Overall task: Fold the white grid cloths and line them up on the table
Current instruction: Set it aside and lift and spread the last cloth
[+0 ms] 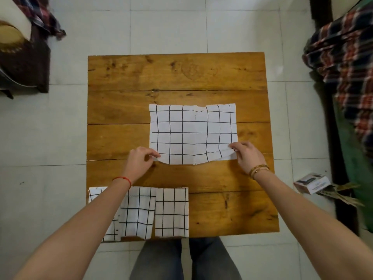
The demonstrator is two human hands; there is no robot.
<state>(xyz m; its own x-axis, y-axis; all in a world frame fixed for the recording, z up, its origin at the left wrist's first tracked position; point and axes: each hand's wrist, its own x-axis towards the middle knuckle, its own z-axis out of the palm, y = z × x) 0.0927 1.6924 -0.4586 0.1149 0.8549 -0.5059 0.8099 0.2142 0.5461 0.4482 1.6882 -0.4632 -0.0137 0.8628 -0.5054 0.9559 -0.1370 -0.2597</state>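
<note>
A white cloth with a black grid [192, 134] lies spread out flat in the middle of the wooden table [177, 77]. My left hand [140, 160] pinches its near left corner. Its near right corner is pinched by my right hand [247, 155], and a second layer shows underneath there. Along the table's near edge lie three folded grid cloths side by side: one at the far left [96, 194] partly under my left forearm, one in the middle [139, 212], one to its right [171, 212].
The table stands on a white tiled floor. A plaid cloth [347, 57] hangs at the right, another plaid cloth [44, 15] and a dark seat at the upper left. A small box [311, 182] lies on the floor at the right. My knees show below the table.
</note>
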